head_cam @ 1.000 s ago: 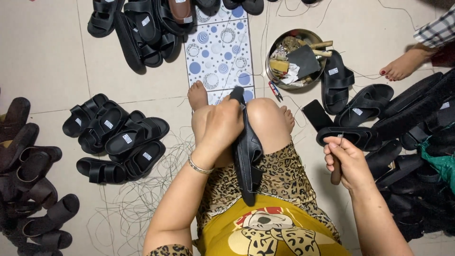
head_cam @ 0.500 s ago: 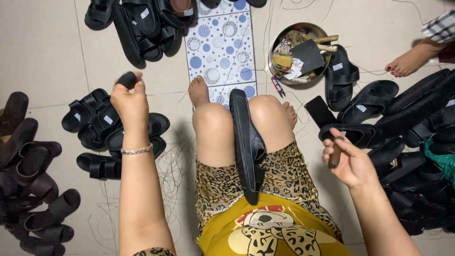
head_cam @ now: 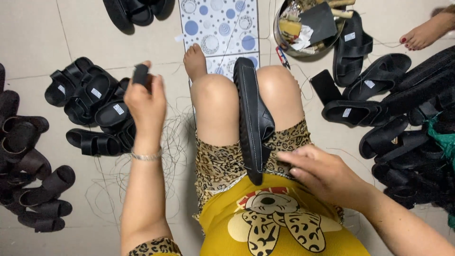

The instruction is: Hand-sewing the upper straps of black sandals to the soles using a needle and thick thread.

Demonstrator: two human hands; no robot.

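Observation:
A black sandal (head_cam: 252, 118) stands on edge, clamped between my knees, its sole stitched with pale thread. My left hand (head_cam: 146, 105) is raised out to the left over the floor, fingers closed on a small black piece (head_cam: 140, 74). My right hand (head_cam: 322, 174) rests by my lap, its fingers touching the near end of the sandal's strap. I cannot tell whether it holds a tool.
Finished black sandals (head_cam: 90, 106) lie in a group to the left, more dark ones (head_cam: 28, 185) at the far left, a large pile (head_cam: 407, 123) on the right. A round metal bowl (head_cam: 280, 35) of scraps and a dotted tile (head_cam: 218, 26) lie ahead. Another person's foot (head_cam: 424, 33) shows top right. Loose thread (head_cam: 113, 180) litters the floor.
My left hand left the sandal, swung out left and now holds the black piece higher. My right hand came in from the right to the sandal's near end.

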